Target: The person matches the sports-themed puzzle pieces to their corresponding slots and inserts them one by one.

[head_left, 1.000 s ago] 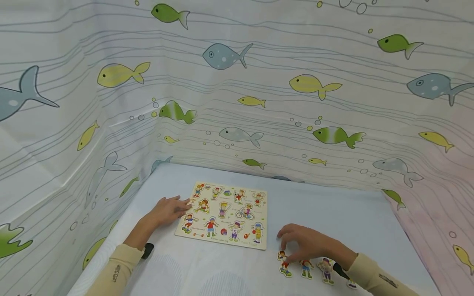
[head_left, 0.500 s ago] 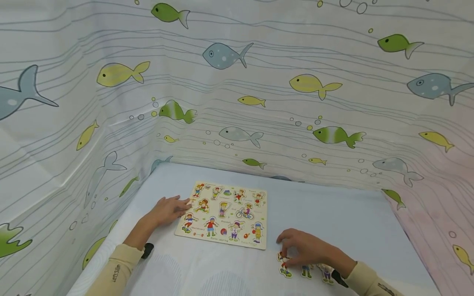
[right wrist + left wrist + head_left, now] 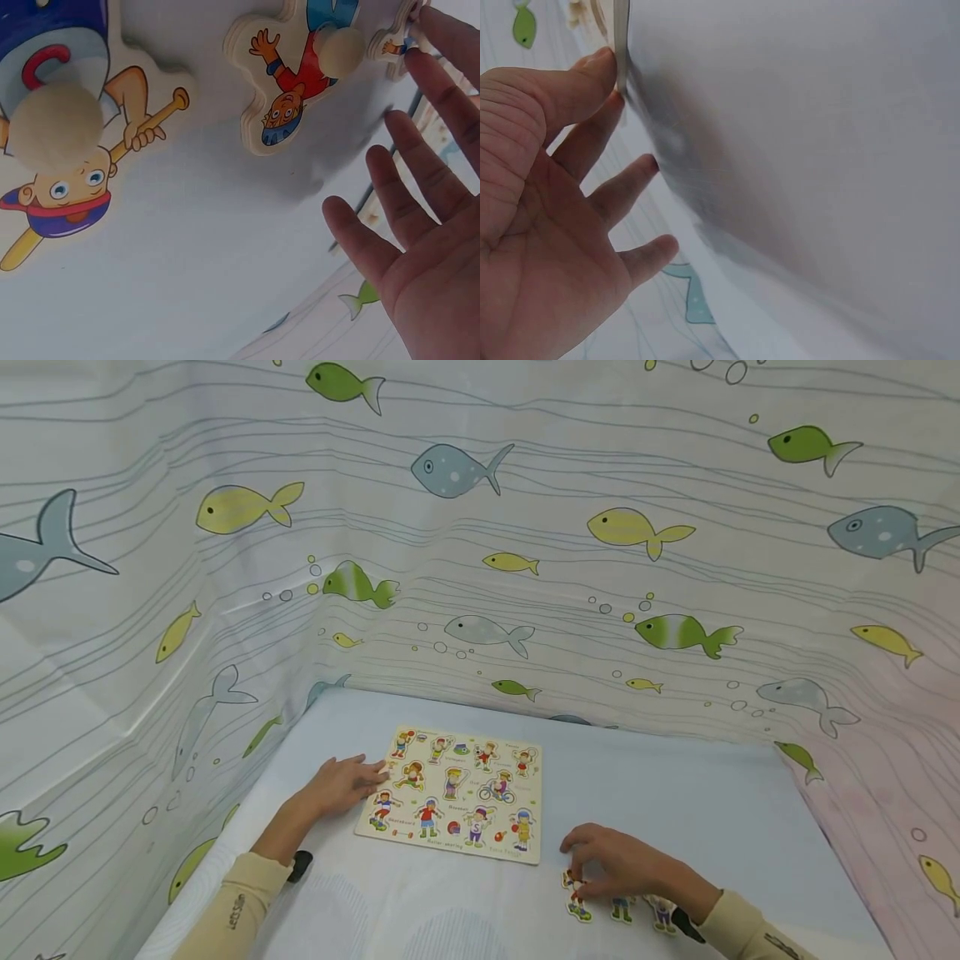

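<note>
Three loose pcs (image 3: 621, 907) lie on bench (image 3: 675, 793) by puzzle board (image 3: 453, 794); labels unreadable. Right hand (image 3: 626, 865) pinches one pc (image 3: 576, 893). Left hand (image 3: 341, 786), fingers straight, touches board edge.

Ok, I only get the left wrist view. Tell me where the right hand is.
Observer: The right hand is to the right of the puzzle board, over loose pieces on the table.
Operator: Say which piece it is on.
Observer: Its fingertips reach the leftmost piece. I cannot tell whether they pinch it.
Operator: Describe the pieces beside it.
Observer: The right wrist view shows a red-shirted figure piece and a batter piece, each lying flat with a round knob.
</note>
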Motion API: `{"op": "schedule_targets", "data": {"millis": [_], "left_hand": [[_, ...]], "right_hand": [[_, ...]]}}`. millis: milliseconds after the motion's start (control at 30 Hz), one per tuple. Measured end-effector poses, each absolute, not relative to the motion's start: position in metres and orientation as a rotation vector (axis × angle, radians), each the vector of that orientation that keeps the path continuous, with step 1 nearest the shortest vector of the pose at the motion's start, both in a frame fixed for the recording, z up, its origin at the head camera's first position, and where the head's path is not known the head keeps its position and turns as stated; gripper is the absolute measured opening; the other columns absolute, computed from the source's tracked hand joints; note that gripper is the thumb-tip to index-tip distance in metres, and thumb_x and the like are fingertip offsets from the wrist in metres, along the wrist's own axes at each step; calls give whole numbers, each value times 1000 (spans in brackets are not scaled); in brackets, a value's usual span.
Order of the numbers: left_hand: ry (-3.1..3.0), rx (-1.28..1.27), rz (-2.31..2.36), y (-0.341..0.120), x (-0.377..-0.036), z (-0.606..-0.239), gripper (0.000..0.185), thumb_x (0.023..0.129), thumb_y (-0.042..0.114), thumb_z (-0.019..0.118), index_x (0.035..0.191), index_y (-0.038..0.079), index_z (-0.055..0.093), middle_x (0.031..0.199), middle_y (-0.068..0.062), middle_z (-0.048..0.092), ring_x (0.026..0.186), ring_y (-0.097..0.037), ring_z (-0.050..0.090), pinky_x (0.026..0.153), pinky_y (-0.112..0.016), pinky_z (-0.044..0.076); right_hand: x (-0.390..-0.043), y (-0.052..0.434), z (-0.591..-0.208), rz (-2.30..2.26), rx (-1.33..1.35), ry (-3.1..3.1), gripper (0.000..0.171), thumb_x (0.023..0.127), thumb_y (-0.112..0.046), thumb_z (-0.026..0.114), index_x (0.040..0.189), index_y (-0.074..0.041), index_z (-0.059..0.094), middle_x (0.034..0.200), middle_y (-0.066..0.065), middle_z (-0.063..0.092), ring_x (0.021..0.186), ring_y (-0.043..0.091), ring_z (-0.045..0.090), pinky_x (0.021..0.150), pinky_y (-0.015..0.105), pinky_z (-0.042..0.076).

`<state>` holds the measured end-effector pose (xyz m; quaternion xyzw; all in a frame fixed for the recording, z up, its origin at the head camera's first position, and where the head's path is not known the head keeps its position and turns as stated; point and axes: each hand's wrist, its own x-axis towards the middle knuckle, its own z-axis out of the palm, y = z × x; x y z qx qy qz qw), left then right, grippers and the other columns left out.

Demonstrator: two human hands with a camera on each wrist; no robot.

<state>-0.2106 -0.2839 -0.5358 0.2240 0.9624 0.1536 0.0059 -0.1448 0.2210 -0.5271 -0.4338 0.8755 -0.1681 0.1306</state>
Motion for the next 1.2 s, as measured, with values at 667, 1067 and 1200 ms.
{"op": "schedule_targets", "data": {"millis": [667, 1067, 1200], "left_hand": [[3005, 667, 518, -283, -209, -535, 34, 92, 17, 69, 126, 12, 69, 139, -7, 57, 133, -47, 41, 100, -77, 22], [3008, 664, 502, -281, -208, -531, 34, 92, 18, 69, 126, 12, 69, 139, -7, 57, 132, -47, 42, 100, -77, 22], [3000, 640, 502, -280, -209, -532, 34, 92, 18, 69, 126, 13, 68, 140, -6, 56, 133, -46, 42, 101, -76, 21]], "right_hand": [[-150, 216, -520, -477, -1202, 2545, 12, 85, -36, 78, 82, -37, 66, 125, -8, 59, 118, 14, 52, 99, 43, 47], [-166, 205, -497, -434, -1277, 2566, 11, 87, -34, 77, 84, -36, 67, 127, -2, 60, 118, 18, 53, 99, 43, 48], [-173, 201, -487, -413, -1292, 2586, 11, 86, -34, 78, 83, -36, 67, 127, 0, 60, 118, 20, 53, 99, 43, 48]]}}
